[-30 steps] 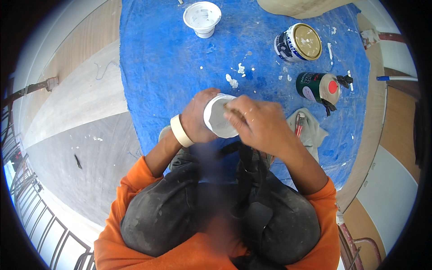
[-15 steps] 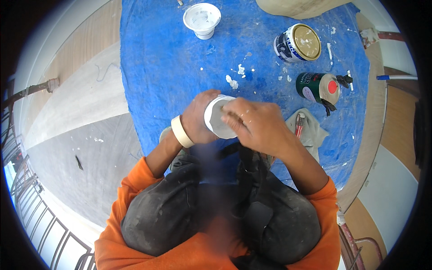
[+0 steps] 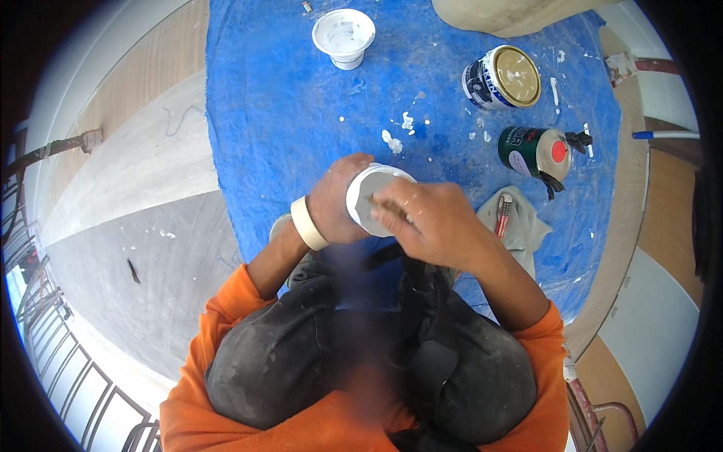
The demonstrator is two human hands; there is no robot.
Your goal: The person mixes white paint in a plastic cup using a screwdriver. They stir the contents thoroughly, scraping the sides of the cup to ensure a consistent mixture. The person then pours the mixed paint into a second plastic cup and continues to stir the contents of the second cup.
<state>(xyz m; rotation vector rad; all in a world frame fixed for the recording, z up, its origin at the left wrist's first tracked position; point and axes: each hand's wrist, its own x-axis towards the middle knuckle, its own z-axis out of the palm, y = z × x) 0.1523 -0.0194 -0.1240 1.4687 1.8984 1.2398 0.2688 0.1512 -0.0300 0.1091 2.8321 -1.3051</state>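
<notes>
We curl our left hand [image 3: 337,197] around a white cup [image 3: 352,199] while our right hand [image 3: 431,221], fingers pinched, holds a mostly hidden stick [image 3: 371,200] in its grey contents [image 3: 371,217].

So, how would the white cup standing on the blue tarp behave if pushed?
The white cup would likely tip fairly easily: its rim flares wide over a narrower base. It's probably light, since only streaky residue seems to show inside.

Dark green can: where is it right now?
In the head view, the dark green can is at upper right on the blue sheet, between the gold-lidded can and grey cloth.
</notes>
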